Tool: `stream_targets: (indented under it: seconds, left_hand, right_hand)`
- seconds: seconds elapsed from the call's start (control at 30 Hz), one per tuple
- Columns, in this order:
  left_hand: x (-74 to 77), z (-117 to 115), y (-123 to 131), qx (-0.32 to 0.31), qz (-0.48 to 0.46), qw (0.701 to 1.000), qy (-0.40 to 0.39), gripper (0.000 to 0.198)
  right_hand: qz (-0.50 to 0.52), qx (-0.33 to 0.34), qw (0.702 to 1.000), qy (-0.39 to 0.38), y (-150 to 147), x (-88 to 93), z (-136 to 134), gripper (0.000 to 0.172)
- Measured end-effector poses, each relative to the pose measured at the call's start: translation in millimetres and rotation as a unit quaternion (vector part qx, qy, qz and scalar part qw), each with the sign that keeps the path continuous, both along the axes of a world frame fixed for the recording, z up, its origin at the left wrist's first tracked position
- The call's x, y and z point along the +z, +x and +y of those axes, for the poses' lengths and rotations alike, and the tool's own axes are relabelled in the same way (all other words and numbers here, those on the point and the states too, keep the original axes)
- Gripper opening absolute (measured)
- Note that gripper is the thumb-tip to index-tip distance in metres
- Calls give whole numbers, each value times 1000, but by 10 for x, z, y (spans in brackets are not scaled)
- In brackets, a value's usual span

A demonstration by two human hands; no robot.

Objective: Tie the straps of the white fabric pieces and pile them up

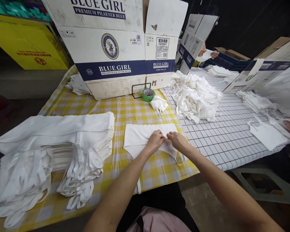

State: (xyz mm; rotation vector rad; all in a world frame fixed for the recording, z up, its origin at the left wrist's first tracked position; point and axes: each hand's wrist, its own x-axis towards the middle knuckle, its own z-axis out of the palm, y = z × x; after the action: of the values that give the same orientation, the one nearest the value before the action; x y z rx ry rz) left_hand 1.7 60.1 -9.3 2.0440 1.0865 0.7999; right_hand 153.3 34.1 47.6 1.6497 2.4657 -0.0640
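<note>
A white strappy top lies flat on the yellow checked cloth in front of me, its thin straps hanging toward the table's near edge. My left hand pinches the fabric near the middle of the top. Close beside it, my right hand pinches the same area, fingertips almost meeting the left ones. What exactly sits between the fingertips is too small to tell apart. To the left is a thick stack of similar white tops, with bunched straps drooping over its front.
Behind stand a large beer carton, a green tape roll and a small crumpled white piece. A white fabric heap lies on the grid cloth. Other people's hands show at the back and far right.
</note>
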Motion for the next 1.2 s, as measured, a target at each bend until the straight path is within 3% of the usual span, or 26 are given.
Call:
stream_targets:
  seconds: [0.47,0.87,1.0,1.1,1.2]
  left_hand:
    - [-38,-8,-2,-4,-2,1000,9,12]
    - [-18,-24,8,1,16,1000,24,17]
    - [16,-53,7,5,25,999,21,16]
    - [79,-92,-24,-11,35,999,17,11]
    - [168,-102,-146,-68,34,997,-7,34]
  right_hand:
    - [-21,6,1000,-12,-44,-3,18,19]
    - [46,-23,999,9,-176,-87,-23,22]
    - [128,-99,987,22,-125,-80,-219,24]
    - [295,-179,939,-4,-52,-69,-539,29]
    - [365,-194,910,-39,24,-99,-970,35]
